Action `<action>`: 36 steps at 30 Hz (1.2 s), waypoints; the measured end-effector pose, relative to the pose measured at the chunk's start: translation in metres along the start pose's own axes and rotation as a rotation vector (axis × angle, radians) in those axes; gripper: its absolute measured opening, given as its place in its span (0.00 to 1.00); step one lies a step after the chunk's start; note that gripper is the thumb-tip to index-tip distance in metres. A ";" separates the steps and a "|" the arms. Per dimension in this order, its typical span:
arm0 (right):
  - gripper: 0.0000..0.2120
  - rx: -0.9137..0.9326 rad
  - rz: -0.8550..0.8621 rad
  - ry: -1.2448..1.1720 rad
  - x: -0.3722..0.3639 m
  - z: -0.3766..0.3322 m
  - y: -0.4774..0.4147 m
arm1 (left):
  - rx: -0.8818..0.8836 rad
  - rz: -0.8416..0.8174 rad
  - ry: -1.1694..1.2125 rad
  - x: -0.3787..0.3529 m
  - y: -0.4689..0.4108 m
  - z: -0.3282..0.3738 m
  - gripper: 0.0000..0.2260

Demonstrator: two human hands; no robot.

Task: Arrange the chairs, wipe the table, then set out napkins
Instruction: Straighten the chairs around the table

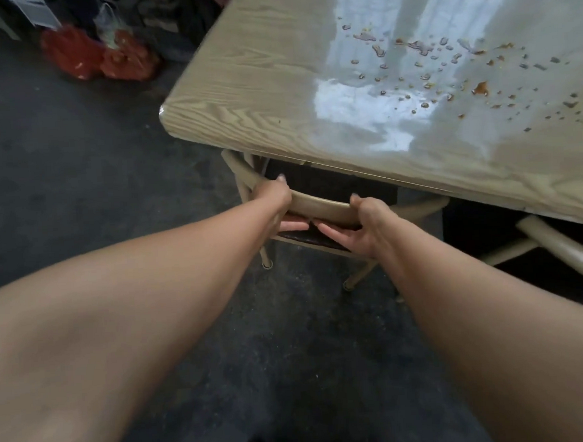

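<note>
From the head view we record the left hand [280, 205] and the right hand [363, 224] both gripping the top rail of a beige chair [320, 207], which stands partly under the tabletop [259, 87] by its near corner. Brown droplets [444, 67] lie scattered over the tabletop; a second chair [555, 246] stands to the right.

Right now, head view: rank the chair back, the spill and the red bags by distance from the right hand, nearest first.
1. Chair back: gripped by the right hand, just below the near edge of the table.
2. Spill: on the table top, up and to the right.
3. Red bags: on the floor, far left, past the table's corner.
</note>
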State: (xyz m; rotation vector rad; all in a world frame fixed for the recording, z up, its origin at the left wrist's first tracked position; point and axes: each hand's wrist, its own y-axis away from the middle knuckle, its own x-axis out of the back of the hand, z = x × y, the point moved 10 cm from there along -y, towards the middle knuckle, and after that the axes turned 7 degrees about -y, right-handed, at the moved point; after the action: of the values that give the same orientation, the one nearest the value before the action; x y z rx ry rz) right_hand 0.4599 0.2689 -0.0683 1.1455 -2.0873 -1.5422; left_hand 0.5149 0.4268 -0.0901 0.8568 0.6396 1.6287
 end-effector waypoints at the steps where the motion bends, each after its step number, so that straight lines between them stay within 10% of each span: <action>1: 0.14 0.000 0.004 -0.005 -0.002 0.001 -0.001 | 0.011 -0.014 0.007 0.001 -0.001 0.002 0.22; 36: 0.29 -0.169 0.063 0.381 0.010 0.012 -0.003 | 0.148 -0.186 -0.342 0.010 0.032 -0.001 0.25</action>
State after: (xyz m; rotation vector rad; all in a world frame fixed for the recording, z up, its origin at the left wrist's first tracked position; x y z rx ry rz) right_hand 0.4465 0.2690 -0.0777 1.1899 -1.6945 -1.3197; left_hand 0.4945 0.4296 -0.0638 1.1194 0.5827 1.2418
